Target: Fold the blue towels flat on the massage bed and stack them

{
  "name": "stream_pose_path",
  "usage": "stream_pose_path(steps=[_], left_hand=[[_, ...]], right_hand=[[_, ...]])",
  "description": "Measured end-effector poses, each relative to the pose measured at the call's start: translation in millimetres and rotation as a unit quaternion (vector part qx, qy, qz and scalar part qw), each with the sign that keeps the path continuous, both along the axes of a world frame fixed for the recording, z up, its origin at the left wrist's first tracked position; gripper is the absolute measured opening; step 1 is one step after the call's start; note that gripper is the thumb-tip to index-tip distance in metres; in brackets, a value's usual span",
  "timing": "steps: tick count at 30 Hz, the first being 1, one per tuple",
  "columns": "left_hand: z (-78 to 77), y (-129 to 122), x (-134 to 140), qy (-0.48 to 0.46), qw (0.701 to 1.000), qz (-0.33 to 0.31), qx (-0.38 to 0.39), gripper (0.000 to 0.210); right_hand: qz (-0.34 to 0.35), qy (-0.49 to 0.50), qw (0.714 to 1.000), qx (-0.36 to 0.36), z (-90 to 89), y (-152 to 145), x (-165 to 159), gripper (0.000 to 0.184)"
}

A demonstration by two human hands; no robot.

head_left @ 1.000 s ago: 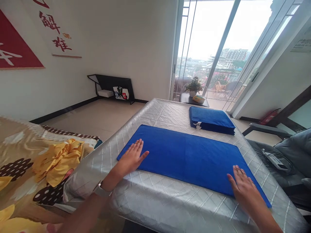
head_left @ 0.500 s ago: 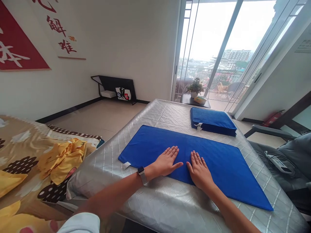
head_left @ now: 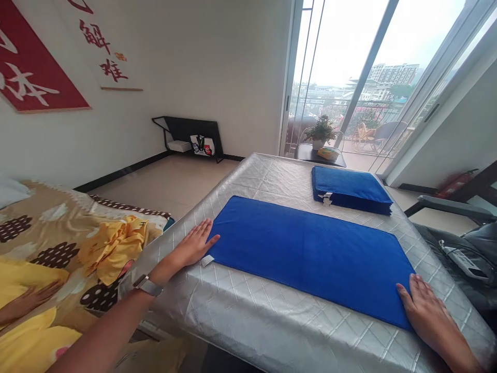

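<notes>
Both hands (head_left: 194, 244) (head_left: 429, 309) lie palm-down at opposite ends of the blue cloth (head_left: 306, 254).

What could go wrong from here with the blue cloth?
The left hand and right hand are at opposite ends of the blue cloth; uneven pushing could ruck it up. The silver cover beneath looks shiny, so the cloth might slide. The white tag sticks out near the left hand and could catch on the fingers.
</notes>
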State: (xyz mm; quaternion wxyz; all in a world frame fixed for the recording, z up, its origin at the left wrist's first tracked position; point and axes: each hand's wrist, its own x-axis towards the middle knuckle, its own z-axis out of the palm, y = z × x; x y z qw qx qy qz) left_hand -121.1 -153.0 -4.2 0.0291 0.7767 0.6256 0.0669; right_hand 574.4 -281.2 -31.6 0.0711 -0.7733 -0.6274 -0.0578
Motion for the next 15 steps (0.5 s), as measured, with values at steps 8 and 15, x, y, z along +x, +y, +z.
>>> stream_pose_path(steps=[8,15], left_hand=[[26.7,10.2,34.8,0.019,0.999,0.047,0.006,0.090],[58.4,17.3,206.4,-0.026,0.983,-0.178,0.025,0.085]], right_hand=[[-0.038,-0.021,0.999,0.009,25.3,8.5,-22.9,0.080],[0.102,0.010,0.994,-0.042,72.0,75.9,-180.6,0.070]])
